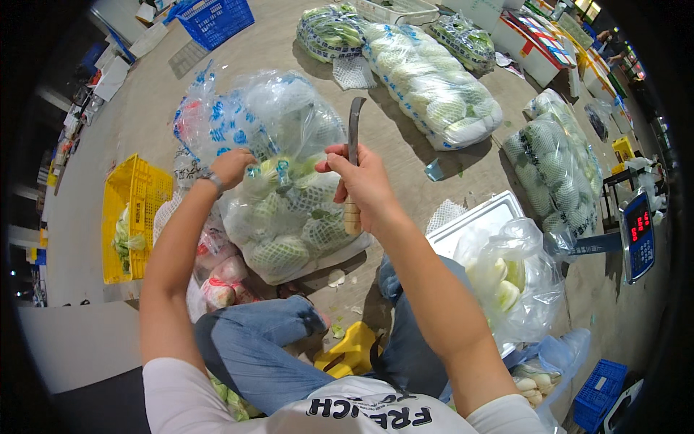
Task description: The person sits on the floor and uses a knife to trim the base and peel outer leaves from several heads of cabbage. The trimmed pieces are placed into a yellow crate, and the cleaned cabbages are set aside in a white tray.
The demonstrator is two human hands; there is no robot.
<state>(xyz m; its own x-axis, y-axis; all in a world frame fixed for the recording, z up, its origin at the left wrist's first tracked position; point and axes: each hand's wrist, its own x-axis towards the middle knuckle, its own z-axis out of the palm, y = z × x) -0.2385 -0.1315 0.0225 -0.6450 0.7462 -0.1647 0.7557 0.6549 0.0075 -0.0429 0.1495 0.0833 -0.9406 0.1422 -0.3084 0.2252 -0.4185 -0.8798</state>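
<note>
My right hand (pixel 364 182) is closed around a curved knife (pixel 353 127) with a wooden handle, its dark blade pointing away from me. My left hand (pixel 233 167) touches the top of a clear plastic bag (pixel 276 217) full of net-wrapped cabbage heads; its fingers seem to pinch the plastic, though their tips are partly hidden. Blue printing marks the crumpled upper part of the bag. Beside its lower left lie red-and-white wrapped vegetables (pixel 219 290). The blade is raised over the bag's right edge.
A yellow crate (pixel 135 217) with leafy greens stands left. More bagged vegetables (pixel 434 92) lie ahead and right. Near my right knee an open plastic bag (pixel 534 287) of cut vegetables rests on a white foam box (pixel 477 219), beside a digital scale (pixel 638 236). A blue crate (pixel 217 21) stands far left.
</note>
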